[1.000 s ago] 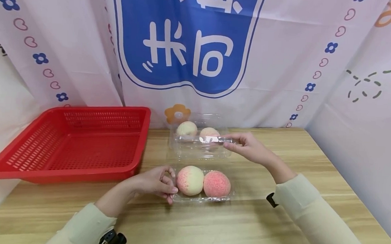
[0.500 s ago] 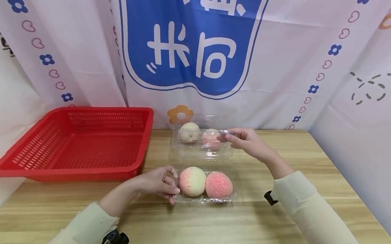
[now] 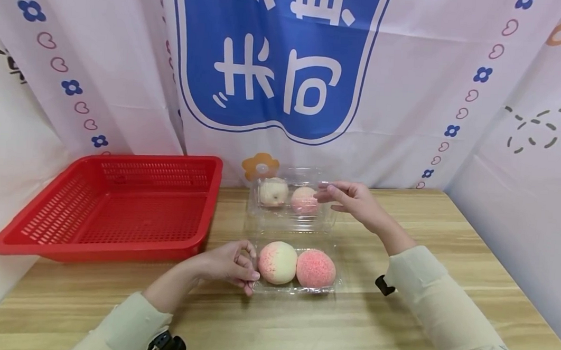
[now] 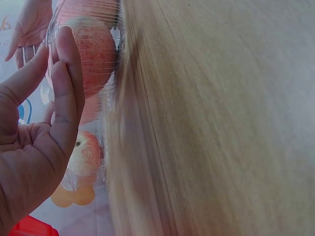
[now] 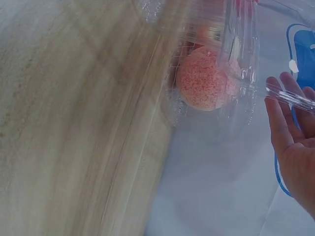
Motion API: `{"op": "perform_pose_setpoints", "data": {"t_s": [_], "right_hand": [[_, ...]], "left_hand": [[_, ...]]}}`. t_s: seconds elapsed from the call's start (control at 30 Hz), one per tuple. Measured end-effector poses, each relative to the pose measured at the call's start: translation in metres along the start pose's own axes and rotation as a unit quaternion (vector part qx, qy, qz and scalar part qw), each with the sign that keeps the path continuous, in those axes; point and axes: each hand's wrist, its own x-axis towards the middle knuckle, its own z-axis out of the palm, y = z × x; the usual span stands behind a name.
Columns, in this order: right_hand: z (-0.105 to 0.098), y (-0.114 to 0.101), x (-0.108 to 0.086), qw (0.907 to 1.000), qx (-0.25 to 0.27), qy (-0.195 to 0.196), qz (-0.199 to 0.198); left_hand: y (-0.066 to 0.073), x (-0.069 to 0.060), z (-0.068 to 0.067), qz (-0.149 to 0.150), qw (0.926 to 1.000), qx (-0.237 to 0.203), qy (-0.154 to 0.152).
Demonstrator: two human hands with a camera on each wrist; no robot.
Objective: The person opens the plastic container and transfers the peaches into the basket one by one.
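Observation:
In the head view, a clear plastic clamshell box [image 3: 298, 291] lies on the table with two peaches, one pale yellow and pink [image 3: 277, 263], one pinker [image 3: 316, 269]. My left hand [image 3: 230, 262] pinches its left edge between thumb and fingers; the left wrist view shows the thumb against the plastic rim. Its see-through lid looks raised toward the back, its outline hard to follow. At the lid's right end is my right hand [image 3: 350, 200]; in the right wrist view its extended fingers [image 5: 279, 123] touch a clear plastic edge [image 5: 290, 97].
Behind, another clear box [image 3: 252, 208] holds a pale peach [image 3: 273, 192] and a pinkish peach [image 3: 305, 200]. A red perforated basket [image 3: 201, 208] stands at the left. A printed white cloth [image 3: 398, 112] hangs along the table's back edge.
My right hand has moved slightly back with the lid edge, and its fingers look looser than a second ago. The left hand keeps its hold on the near box. The view has shifted a little.

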Motion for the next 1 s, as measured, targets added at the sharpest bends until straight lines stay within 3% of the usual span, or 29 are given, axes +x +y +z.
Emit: {"op": "perform_pose_setpoints", "data": {"t_s": [0.5, 0.83, 1.0], "right_hand": [[-0.014, 0.013, -0.009, 0.9983, 0.004, 0.053, 0.023], [-0.028, 0.023, -0.03, 0.997, 0.025, 0.056, 0.046], [-0.029, 0.027, -0.042, 0.9951, 0.039, 0.04, 0.081]], "left_hand": [[0.001, -0.002, 0.001, 0.005, 1.0, 0.0, -0.001], [-0.001, -0.002, 0.0, 0.002, 1.0, 0.004, 0.0], [0.002, -0.001, 0.0, -0.009, 0.9999, 0.006, 0.002]]}}
